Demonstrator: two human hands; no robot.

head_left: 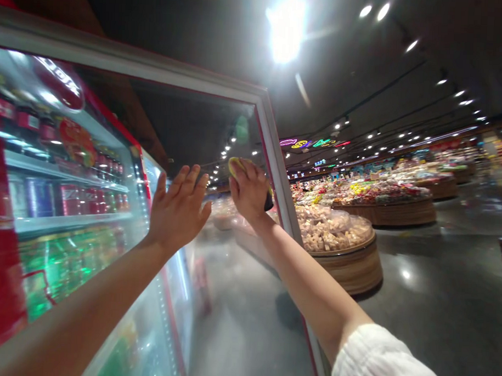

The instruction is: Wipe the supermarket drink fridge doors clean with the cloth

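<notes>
A glass door [277, 156] with a grey frame stands swung out from a red drinks fridge [0, 289]. My left hand [178, 210] is raised at the glass with its fingers spread, holding nothing. To its right, near the frame's upright edge, my right hand [249, 189] presses a yellow and dark cloth [235, 164] to the pane. Most of the cloth is hidden beneath the palm and fingers.
Shelves of cans [40, 197] and green bottles [71, 264] are at the left. Beyond the door, a round wooden bin [347, 262] of packaged goods stands on the grey floor, with more displays behind it.
</notes>
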